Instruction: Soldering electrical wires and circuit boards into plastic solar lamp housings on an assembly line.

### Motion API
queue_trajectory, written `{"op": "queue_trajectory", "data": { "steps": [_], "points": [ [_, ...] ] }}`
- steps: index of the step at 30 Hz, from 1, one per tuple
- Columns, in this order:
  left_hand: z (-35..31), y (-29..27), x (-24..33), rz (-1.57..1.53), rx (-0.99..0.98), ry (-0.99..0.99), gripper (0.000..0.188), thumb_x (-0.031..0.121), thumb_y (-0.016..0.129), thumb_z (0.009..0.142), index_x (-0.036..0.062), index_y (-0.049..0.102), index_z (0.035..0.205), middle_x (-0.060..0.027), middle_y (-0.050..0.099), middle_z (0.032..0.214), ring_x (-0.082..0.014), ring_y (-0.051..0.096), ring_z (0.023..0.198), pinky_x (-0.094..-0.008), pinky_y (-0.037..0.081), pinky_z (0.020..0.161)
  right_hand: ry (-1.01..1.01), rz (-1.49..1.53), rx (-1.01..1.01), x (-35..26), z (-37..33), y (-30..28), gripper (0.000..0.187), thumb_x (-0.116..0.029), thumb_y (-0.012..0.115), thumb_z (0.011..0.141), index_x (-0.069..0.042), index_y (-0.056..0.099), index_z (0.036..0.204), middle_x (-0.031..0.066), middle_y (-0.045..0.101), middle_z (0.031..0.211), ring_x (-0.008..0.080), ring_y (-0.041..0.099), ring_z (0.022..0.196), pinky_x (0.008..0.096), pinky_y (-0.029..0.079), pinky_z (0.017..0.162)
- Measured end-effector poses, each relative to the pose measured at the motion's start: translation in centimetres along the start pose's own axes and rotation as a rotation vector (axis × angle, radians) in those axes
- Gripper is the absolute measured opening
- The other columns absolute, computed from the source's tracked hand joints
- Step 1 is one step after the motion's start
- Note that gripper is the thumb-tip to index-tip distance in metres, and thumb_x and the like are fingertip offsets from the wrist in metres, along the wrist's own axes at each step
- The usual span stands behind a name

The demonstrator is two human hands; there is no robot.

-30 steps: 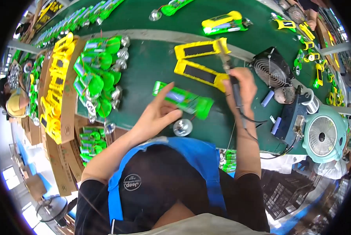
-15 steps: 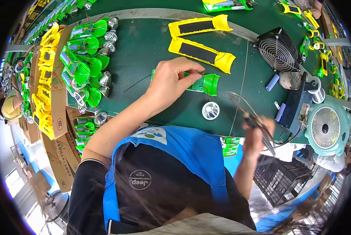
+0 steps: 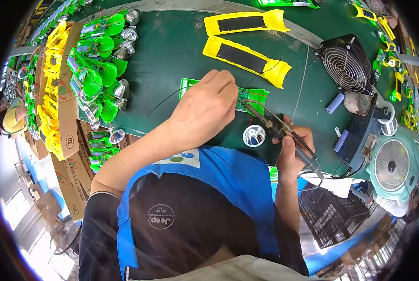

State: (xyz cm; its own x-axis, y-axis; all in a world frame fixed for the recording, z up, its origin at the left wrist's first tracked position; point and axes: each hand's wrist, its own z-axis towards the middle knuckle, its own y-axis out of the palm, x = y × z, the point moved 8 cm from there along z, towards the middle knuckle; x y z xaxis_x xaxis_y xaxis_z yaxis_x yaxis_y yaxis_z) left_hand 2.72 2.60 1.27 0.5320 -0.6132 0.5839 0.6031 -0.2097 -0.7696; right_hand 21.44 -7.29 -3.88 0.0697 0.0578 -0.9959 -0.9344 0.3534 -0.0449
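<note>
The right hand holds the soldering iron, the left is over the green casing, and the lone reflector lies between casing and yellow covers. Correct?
No: in the head view, the lone reflector lies on the near side of the green casing, the yellow covers beyond it. The rest stands.

on the table point(image 3: 158, 61), the case point(image 3: 262, 96) lies in the middle, partly under the left hand point(image 3: 209, 100). the lamp cup point(image 3: 254, 136) is before it, nearer to the person. behind the case lie two covers point(image 3: 247, 22). the right hand point(image 3: 294, 152), with the soldering iron point(image 3: 278, 129), is to the right of the lamp cup. further right there stands a fan point(image 3: 344, 68), and before it a battery point(image 3: 335, 103). at the left, a pile of torches point(image 3: 104, 72) lies beside a carton point(image 3: 71, 100).
</note>
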Motion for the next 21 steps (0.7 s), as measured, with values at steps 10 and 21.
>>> {"op": "queue_trajectory", "data": {
  "steps": [10,21],
  "points": [
    [0.2,0.1,-0.1,-0.015,-0.021,-0.009,0.021,-0.007,0.063,0.065,0.0023,0.048,0.077,-0.0108,0.053,0.089,-0.0313,0.054,0.082,-0.0406,0.046,0.068,-0.053,-0.014,-0.071,-0.2,0.3,0.5,0.015,-0.010,0.064,0.086,-0.001,0.052,0.089,0.0082,0.064,0.069,0.0133,0.063,0.068,0.0515,0.036,0.107],
    [0.4,0.0,0.0,-0.013,-0.057,-0.029,0.020,-0.007,0.063,0.066,0.0017,0.048,0.077,-0.0115,0.052,0.090,-0.0319,0.054,0.083,-0.0406,0.046,0.068,-0.005,0.051,-0.021,0.1,-0.1,-0.3,0.017,-0.005,0.064,0.082,-0.001,0.052,0.094,0.0074,0.063,0.072,0.0153,0.064,0.067,0.0551,0.036,0.107]
  ]
}}
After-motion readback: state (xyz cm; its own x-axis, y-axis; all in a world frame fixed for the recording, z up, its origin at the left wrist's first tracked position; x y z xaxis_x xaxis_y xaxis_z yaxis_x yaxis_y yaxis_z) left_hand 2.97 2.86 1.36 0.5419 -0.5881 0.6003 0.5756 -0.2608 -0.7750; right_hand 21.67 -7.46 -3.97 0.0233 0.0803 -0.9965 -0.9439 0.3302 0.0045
